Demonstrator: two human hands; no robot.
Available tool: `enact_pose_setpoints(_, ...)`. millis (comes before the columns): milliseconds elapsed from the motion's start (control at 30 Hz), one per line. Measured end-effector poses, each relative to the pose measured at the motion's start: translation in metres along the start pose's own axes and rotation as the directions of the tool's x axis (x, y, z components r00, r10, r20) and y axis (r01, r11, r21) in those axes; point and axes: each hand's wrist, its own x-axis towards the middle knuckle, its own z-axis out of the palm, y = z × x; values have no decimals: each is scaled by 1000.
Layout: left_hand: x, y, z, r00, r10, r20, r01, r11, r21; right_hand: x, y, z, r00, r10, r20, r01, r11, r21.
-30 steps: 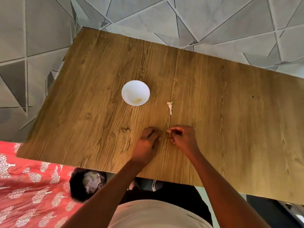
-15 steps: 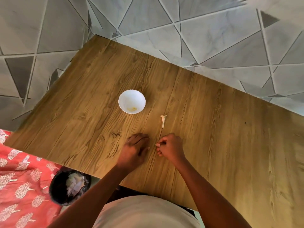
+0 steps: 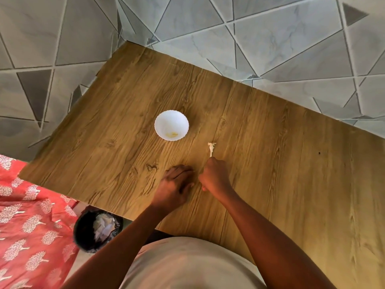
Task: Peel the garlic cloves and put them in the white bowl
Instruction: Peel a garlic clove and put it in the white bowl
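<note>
The white bowl (image 3: pixel 171 125) stands mid-table with a few pale yellow garlic bits inside. To its right lies a thin white strip of garlic skin (image 3: pixel 211 148). My right hand (image 3: pixel 215 176) is curled into a fist just below that strip, and the strip's near end meets its knuckles. My left hand (image 3: pixel 176 184) rests on the wood beside it, fingers bent down onto the table. Whatever is under those fingers is hidden. No whole clove shows.
The wooden table (image 3: pixel 270 163) reaches to the right edge of view over a grey tiled floor. A black bin (image 3: pixel 96 230) holding crumpled paper stands below the table's near edge on the left. Next to it lies a red patterned cloth (image 3: pixel 31 226).
My right hand has moved forward from beside the left hand until it reaches the skin strip. The left hand stays put. The camera has tilted, which shifts the whole scene.
</note>
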Motion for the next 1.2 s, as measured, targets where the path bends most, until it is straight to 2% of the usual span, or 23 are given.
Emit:
enact_pose_setpoints(233, -2, 1, 1, 1000, 0, -12, 0, 1000, 6, 4, -1, 7, 1000, -31, -2, 31, 999, 39)
enact_pose_setpoints(333, 0, 5, 0, 999, -44, -10, 44, 999, -5, 4, 11, 6, 993, 36, 110, -64, 962, 267)
enact_pose_setpoints(467, 8, 11, 5, 985, -170, 27, 172, 980, -99, -10, 28, 5, 971, 50, 235, -181, 795, 579)
enact_pose_setpoints(567, 15, 14, 9, 954, -298, 41, 299, 927, -225, -19, 38, 3, 974, -22, 226, -135, 745, 653)
enact_pose_setpoints(667, 21, 20, 4, 938, -340, 72, 347, 906, -240, -24, 46, 4, 977, -59, 204, -108, 688, 717)
enact_pose_setpoints(733, 23, 23, 1, 934, -346, 94, 358, 897, -258, -26, 47, 5, 979, -102, 177, -60, 687, 725)
enact_pose_setpoints(767, 25, 26, -1, 932, -345, 112, 363, 893, -267, -26, 47, 5, 984, -133, 115, 21, 738, 674)
enact_pose_setpoints(800, 26, 27, -3, 926, -354, 132, 377, 887, -267, -25, 47, 6, 981, -195, 17, 153, 819, 553)
enact_pose_setpoints(833, 27, 30, -5, 917, -369, 154, 398, 880, -260, -24, 48, 7, 953, -295, -70, 300, 887, 351)
enact_pose_setpoints(867, 29, 31, -6, 904, -387, 184, 424, 867, -262, -25, 48, 6, 899, -414, -141, 429, 897, 105)
enact_pose_setpoints(933, 31, 31, -9, 878, -409, 249, 472, 827, -305, -27, 51, 5, 757, -622, -202, 552, 773, -313)
enact_pose_setpoints(1000, 33, 31, -13, 874, -404, 270, 480, 802, -355, -27, 54, 8, 674, -700, -237, 571, 697, -434)
enact_pose_setpoints(1033, 34, 32, -15, 882, -394, 258, 466, 805, -366, -28, 53, 8, 709, -661, -246, 573, 743, -347)
enact_pose_setpoints(1067, 34, 33, -18, 893, -383, 237, 448, 815, -368, -30, 50, 8, 780, -575, -248, 552, 818, -160)
enact_pose_setpoints(1100, 34, 34, -20, 905, -370, 209, 423, 830, -363, -30, 46, 6, 872, -449, -195, 475, 872, 119)
enact_pose_setpoints(1133, 34, 35, -23, 921, -349, 176, 389, 853, -347, -30, 43, 4, 941, -327, -83, 331, 847, 417)
enact_pose_setpoints(1167, 34, 35, -25, 941, -311, 135, 338, 886, -317, -30, 41, 2, 972, -232, 44, 154, 766, 625)
enact_pose_setpoints(1200, 33, 34, -28, 964, -253, 87, 267, 924, -272, -32, 39, -1, 971, -177, 159, 6, 687, 727)
